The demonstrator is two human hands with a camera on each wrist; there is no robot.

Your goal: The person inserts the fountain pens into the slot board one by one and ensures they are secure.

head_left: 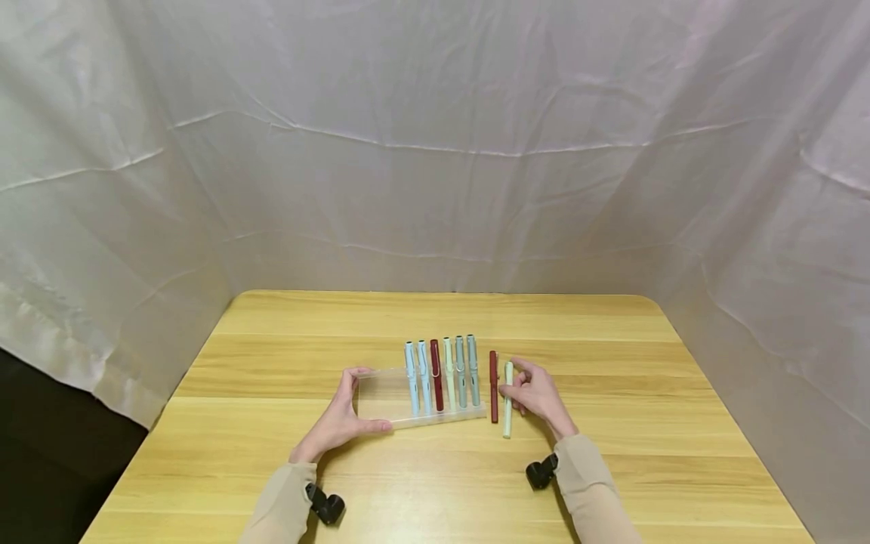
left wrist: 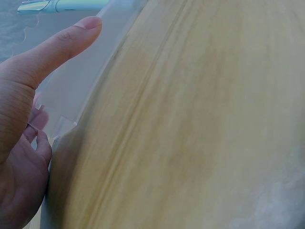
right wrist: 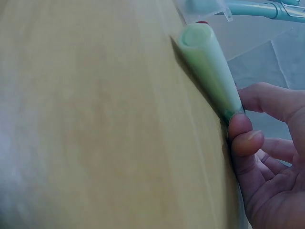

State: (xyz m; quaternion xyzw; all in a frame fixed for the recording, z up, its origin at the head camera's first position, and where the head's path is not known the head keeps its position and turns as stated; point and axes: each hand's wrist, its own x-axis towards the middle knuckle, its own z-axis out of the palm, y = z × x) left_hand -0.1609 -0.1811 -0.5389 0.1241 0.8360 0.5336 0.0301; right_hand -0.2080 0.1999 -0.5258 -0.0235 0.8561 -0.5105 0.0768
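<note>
In the head view, my left hand (head_left: 343, 415) grips the left end of a clear plastic pen rack (head_left: 384, 397), thumb along its front edge and fingers at the back. Pens stand in a row on its right part: light blue ones (head_left: 411, 378), a dark red one (head_left: 436, 374), a pale green one (head_left: 449, 374) and grey-blue ones (head_left: 473, 370). Just right of the rack lies another dark red pen (head_left: 494, 387). My right hand (head_left: 537, 389) pinches a second pale green pen (head_left: 507, 400) beside it; the right wrist view shows this pen's rounded end (right wrist: 198, 38) toward the camera.
All of this is on a wooden table (head_left: 421, 483). Pale cloth curtains (head_left: 435, 189) enclose its back and sides. A small black camera (head_left: 326, 505) is strapped to the left wrist, and another (head_left: 541, 472) to the right.
</note>
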